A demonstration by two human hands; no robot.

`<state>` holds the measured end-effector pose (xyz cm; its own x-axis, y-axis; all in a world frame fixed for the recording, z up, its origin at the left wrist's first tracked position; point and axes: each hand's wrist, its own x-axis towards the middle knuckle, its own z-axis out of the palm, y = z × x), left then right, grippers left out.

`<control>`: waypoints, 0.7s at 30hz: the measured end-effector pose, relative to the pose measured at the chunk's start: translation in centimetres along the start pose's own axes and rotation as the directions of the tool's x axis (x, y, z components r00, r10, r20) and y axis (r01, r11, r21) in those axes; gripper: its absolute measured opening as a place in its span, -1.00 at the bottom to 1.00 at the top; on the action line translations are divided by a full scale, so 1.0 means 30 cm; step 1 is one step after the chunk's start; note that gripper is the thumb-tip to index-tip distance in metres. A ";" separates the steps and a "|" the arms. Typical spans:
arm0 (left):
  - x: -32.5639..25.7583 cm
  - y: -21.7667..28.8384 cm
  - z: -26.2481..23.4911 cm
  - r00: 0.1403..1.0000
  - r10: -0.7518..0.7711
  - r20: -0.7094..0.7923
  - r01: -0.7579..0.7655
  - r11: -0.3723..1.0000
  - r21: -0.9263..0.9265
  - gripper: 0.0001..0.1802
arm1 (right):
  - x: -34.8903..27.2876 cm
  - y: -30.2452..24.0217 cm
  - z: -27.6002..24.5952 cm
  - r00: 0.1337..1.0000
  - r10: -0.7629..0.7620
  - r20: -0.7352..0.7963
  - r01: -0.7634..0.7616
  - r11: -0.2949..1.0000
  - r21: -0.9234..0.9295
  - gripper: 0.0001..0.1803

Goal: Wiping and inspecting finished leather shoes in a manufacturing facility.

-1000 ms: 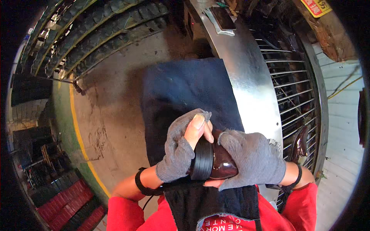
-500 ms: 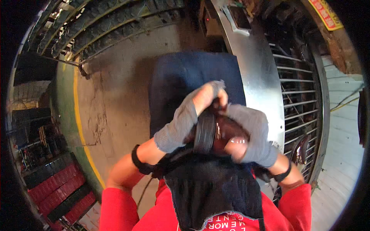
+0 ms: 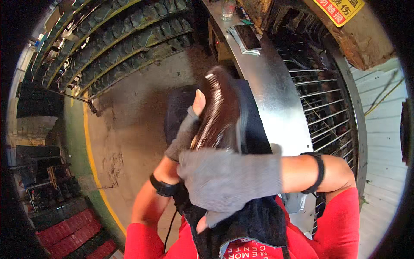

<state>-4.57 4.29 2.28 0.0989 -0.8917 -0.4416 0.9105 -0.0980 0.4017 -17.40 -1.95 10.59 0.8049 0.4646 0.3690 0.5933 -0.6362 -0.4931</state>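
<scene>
A glossy dark brown leather shoe, blurred by motion, is held over my lap with its toe pointing away from me. My left hand, in a grey fingerless glove, grips its left side; the thumb lies along the upper and the other fingers are hidden. Across the shoe's near end lies my right hand, gloved the same way, back up and curled over it. One bare fingertip of that hand sticks out toward me, while its remaining fingers are out of sight. A dark blue cloth covers my lap under the shoe.
A metal worktop runs along my right, with a dark flat device on papers and a glass. Beyond it is a rack of metal bars. Shelves of dark shoes stand far left; red slatted pieces lie lower left.
The shoe has swung up and away from me, its toe now pointing forward. My right hand has crossed leftward over its near end, while my left hand has moved down its left side.
</scene>
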 end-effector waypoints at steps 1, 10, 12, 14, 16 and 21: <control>0.045 -0.037 -0.085 1.000 -0.007 0.005 0.007 1.000 0.004 -0.36 | 0.004 -0.021 0.071 0.964 0.063 0.258 -0.056 0.998 -0.034 -0.40; -0.007 -0.088 -0.217 0.972 0.212 0.104 -0.210 0.977 -0.030 0.14 | -0.367 0.027 0.030 0.367 0.927 0.075 -0.577 0.164 0.801 -0.64; -0.005 -0.102 -0.189 0.971 0.228 0.074 -0.221 0.970 -0.097 0.12 | -0.401 0.045 0.090 0.495 0.827 0.265 -0.580 0.088 0.810 -0.63; -0.027 -0.106 -0.125 0.990 0.117 0.074 -0.110 0.990 -0.090 0.10 | -0.350 -0.009 0.163 0.505 0.861 0.063 -0.466 0.210 0.860 -0.70; -0.049 -0.102 -0.119 0.997 0.061 0.042 -0.058 0.997 -0.056 0.10 | -0.375 0.011 0.143 0.476 0.826 0.303 -0.520 -0.014 0.854 -0.73; -0.082 -0.087 -0.072 0.948 0.179 0.261 -0.186 0.982 0.001 0.10 | -0.323 0.052 0.114 0.493 0.869 -0.037 -0.431 0.281 0.858 -0.33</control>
<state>-6.33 7.68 0.58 0.1523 -0.9788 -0.1371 0.8757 0.0693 0.4779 -24.26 -5.34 3.56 0.9125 -0.3463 -0.2176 -0.1754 0.1495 -0.9731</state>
